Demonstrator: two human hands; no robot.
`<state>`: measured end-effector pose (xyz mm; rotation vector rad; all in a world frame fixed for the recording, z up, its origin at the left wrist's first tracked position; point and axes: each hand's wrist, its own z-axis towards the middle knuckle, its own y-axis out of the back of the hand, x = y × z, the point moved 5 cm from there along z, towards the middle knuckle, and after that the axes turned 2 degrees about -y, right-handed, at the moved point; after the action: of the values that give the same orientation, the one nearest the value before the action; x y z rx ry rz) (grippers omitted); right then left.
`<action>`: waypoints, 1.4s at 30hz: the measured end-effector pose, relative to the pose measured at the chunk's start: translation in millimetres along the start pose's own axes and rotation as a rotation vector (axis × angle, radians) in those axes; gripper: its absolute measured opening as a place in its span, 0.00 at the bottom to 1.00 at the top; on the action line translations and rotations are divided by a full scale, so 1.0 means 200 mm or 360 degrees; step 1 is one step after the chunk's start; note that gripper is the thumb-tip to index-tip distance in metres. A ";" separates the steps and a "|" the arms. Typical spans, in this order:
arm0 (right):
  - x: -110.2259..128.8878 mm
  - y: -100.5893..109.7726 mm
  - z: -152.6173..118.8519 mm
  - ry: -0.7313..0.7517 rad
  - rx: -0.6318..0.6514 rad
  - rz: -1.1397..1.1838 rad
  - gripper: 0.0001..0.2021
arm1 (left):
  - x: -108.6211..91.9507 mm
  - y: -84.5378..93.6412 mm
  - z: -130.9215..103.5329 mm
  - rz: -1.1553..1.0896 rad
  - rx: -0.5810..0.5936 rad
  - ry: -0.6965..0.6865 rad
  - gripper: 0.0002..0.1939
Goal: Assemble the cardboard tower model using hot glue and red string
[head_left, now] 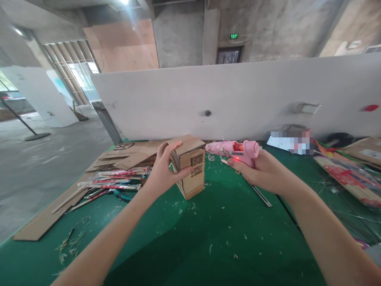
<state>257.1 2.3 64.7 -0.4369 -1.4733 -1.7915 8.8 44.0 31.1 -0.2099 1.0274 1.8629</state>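
Observation:
My left hand (pixel 166 167) grips a small cardboard box (pixel 193 178) from its left side, thumb on the front near a printed code and fingers by the top flap. The box stands tilted on the green table. In my right hand (pixel 262 169) is a pink glue gun (pixel 232 150) with a small red light glowing. Its nozzle points left and appears close to the box's upper right edge; whether it touches, I cannot tell. Some whitish strands cling around the nozzle.
Flat cardboard pieces (pixel 133 153) and plastic-wrapped sticks (pixel 119 176) lie at the left. A metal strip (pixel 262 196) rests beneath my right hand. Wrapped packs (pixel 348 174) are on the right. White scraps dot the green tabletop (pixel 214 238); a white panel (pixel 238 99) rises behind.

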 end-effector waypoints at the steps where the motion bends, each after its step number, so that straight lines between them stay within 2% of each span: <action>1: 0.00 0.00 0.00 -0.0005 -0.0001 0.0000 0.20 | 0.00 0.00 0.00 -0.0003 0.0002 0.0000 0.34; 17: -0.03 0.02 0.00 -0.0011 -0.0024 -0.0081 0.23 | 0.00 0.00 0.00 0.0063 -0.0024 -0.0043 0.34; 31: -0.02 0.02 0.00 -0.0009 -0.0065 -0.0122 0.24 | 0.00 0.00 0.00 0.0043 0.0006 0.0013 0.33; 42: 0.05 0.01 0.00 0.0250 -0.0062 -0.0176 0.13 | 0.00 0.00 0.00 0.0037 0.0009 0.0006 0.34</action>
<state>251.4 -2.0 72.6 -0.2317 -1.3786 -1.8985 8.3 44.0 31.3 -0.1992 1.0416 1.8813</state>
